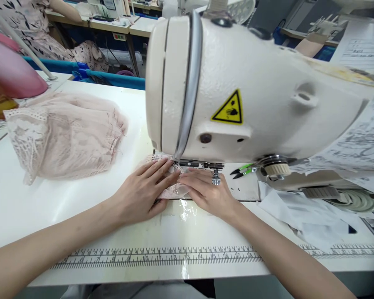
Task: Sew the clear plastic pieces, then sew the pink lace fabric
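A small piece of pink lace (pixel 171 190) lies on the white table (pixel 81 207) under the head of a cream sewing machine (pixel 237 91). My left hand (pixel 145 189) lies flat on the lace, fingers stretched toward the needle area. My right hand (pixel 207 191) rests beside it, fingers extended and pressing the lace's right edge just in front of the presser foot (pixel 216 177). The needle itself is hidden by the machine head.
A heap of pink lace garments (pixel 62 137) sits at the left. Green-handled thread snips (pixel 243 169) lie right of the presser foot. White cloth (pixel 305 211) and printed paper (pixel 355 149) lie at right. A ruler strip (pixel 158 255) runs along the table's front. Another person (pixel 34 29) sits behind.
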### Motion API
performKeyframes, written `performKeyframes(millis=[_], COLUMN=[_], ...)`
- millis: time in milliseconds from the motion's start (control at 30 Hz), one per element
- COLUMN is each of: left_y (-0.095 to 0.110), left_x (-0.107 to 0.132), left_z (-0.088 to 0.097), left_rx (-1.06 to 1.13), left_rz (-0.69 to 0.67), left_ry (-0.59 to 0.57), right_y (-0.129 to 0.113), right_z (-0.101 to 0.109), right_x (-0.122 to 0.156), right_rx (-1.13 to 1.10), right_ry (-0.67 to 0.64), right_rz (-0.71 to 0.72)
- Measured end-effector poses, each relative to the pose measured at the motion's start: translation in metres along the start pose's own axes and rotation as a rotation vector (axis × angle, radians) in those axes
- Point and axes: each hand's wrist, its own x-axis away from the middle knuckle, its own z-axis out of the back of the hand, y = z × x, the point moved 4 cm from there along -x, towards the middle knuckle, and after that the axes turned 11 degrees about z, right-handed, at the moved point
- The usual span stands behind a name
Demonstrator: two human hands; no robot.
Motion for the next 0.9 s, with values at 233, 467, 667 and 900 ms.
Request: performKeyframes(millis=[233, 467, 667, 900], left_y=[0.004, 0.002, -0.006, -0.01], left_x=[0.006, 0.013, 0.013, 0.01], left_z=[0.006, 0.01, 0.008, 0.007], left_rx=[0.002, -0.024, 0.051, 0.045], left_rz=[-0.097, -0.178, -0.103, -0.053], left_ry=[0.124, 0.204, 0.182, 0.161], right_y=[0.001, -0.017, -0.023, -0.023], right_z=[0.001, 0.0, -0.008, -0.011], right_x=[-0.003, -0.01, -0.014, -0.013], right_rx=[-0.053, -0.005, 0.091, 0.127], right_ry=[0.035, 0.034, 0.026, 0.02], right_rz=[0.032, 0.184, 0.198, 0.171])
